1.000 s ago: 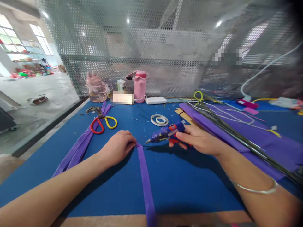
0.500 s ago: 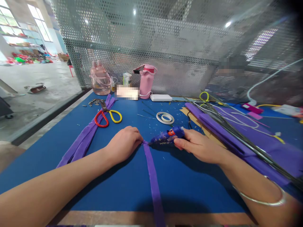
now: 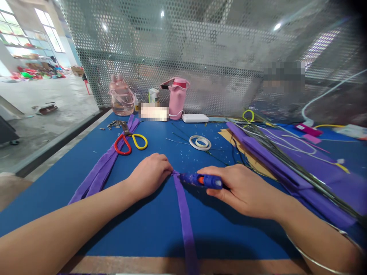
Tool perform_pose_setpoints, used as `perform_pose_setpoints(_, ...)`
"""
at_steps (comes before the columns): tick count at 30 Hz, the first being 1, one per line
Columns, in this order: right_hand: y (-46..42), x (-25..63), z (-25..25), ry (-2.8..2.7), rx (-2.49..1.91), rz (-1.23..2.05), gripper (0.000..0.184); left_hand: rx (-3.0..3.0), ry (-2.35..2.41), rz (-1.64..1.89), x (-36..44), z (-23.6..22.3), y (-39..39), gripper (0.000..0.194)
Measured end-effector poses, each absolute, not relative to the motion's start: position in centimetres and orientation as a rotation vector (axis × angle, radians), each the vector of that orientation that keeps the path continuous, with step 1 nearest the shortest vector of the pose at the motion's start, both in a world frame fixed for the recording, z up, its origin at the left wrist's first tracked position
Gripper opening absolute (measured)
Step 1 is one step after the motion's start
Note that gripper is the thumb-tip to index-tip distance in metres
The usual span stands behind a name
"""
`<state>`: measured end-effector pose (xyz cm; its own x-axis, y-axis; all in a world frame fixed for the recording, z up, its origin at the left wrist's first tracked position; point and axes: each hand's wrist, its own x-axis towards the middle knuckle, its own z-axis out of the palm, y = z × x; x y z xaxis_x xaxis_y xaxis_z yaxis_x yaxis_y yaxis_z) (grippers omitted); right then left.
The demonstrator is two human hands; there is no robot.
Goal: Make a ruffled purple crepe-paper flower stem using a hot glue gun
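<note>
A long purple strip (image 3: 183, 214) lies on the blue table (image 3: 229, 229), running from the middle toward the near edge. My left hand (image 3: 150, 173) is closed, pinching the strip's far end against the table. My right hand (image 3: 243, 189) grips a blue glue gun (image 3: 200, 179) with an orange trigger. The gun lies almost flat, and its nozzle touches the strip's far end right beside my left fingertips.
Red-and-yellow scissors (image 3: 129, 142) lie on a bundle of purple strips (image 3: 100, 168) at the left. A tape roll (image 3: 200, 142) sits mid-table. Purple sheets (image 3: 301, 168) with thin green wires (image 3: 286, 162) fill the right. Pink bottles (image 3: 177, 98) and a white power bank (image 3: 195, 118) stand before the mesh wall.
My right hand has tipped the glue gun lower and brought its nozzle left onto the strip's end. My left hand has stayed pinched on the strip.
</note>
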<state>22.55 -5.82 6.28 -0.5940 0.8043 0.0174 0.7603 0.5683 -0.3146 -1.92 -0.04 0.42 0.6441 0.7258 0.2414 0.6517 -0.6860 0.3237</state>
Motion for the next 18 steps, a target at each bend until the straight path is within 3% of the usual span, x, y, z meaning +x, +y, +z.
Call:
perform_pose_setpoints(10,-5.82,22.81,5.98,-2.662,-1.277,0.263,0.026,2.667,1.118,0.541,-2.02,0.37,-0.09,0.019)
perform_pose_setpoints(18,-5.73,22.78,6.11,-2.632,-1.311,0.321,0.026,2.673,1.116,0.526,-1.94,0.47,-0.1,0.02)
